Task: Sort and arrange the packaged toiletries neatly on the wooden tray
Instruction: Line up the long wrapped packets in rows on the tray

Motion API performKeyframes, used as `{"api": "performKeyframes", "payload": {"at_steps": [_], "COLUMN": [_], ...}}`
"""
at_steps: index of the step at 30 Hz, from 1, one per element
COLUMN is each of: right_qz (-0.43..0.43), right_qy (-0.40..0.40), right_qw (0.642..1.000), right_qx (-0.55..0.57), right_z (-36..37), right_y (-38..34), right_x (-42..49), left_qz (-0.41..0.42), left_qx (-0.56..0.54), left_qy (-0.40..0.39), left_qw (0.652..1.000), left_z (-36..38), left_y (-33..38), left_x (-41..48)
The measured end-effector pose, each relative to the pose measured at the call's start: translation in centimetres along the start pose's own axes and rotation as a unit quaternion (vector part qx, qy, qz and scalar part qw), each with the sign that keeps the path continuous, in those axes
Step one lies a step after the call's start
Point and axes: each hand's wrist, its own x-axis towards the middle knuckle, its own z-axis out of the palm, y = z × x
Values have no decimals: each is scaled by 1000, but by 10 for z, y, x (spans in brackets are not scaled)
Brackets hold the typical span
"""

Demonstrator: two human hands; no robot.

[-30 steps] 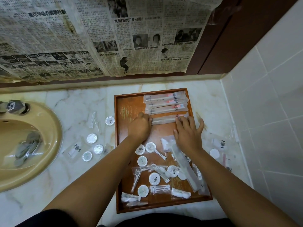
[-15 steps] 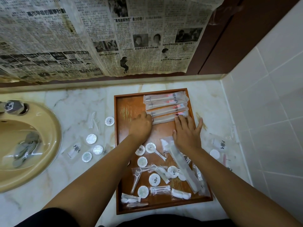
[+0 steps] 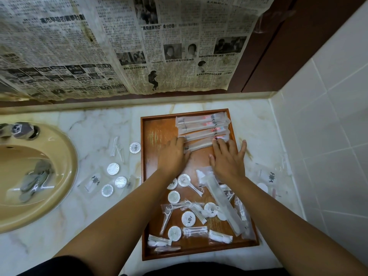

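Note:
A wooden tray (image 3: 151, 136) lies on the marble counter. At its far end, several long clear toothbrush packets (image 3: 201, 124) lie side by side in a row. My left hand (image 3: 174, 155) touches the left end of the nearest packet (image 3: 200, 145), fingers loosely bent. My right hand (image 3: 228, 158) lies flat with spread straight fingers on that packet's right end. Another long packet (image 3: 224, 204) lies slanted in the tray's near half, among round white sachets (image 3: 188, 219), floss picks and cotton swab packs (image 3: 195, 231).
A beige sink (image 3: 29, 176) with a tap fills the left. Round foil sachets (image 3: 113, 168) and small clear packets (image 3: 93, 181) lie on the counter between sink and tray. More packets (image 3: 270, 177) lie right of the tray by the tiled wall. Newspaper hangs behind.
Both hands have slid the nearest long packet away from me, up against the row at the tray's far end. The rest of the tray's contents stay put.

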Motion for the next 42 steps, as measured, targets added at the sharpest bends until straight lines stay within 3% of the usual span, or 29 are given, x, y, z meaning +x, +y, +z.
{"api": "performKeyframes", "payload": {"at_steps": [5,12,19,23,26,35,42], "right_qz": [1,-26,-17,-16,-7,-3,4], "right_qy": [-11,-20,-17,-2,4,11,89], "right_qw": [1000,999,1000,1000,1000,999,988], "right_qx": [-8,-18,-4,4,16,37,124], "right_z": [2,7,7,1,-1,1,11], "right_y": [-1,6,4,2,2,4,20], "right_x": [0,-5,-7,-4,-2,2,3], "left_qz": [51,24,-165,-302,-342,-180,-67], "left_qx": [73,89,2,-190,-237,-113,4], "left_qy": [104,107,73,41,17,52,-17], "left_qw": [991,990,984,933,909,976,998], "left_z": [10,13,1,-5,-3,-7,-2], "left_y": [-11,-13,10,15,10,3,-1], "left_x": [-11,-18,-11,-5,-3,-1,1]}}
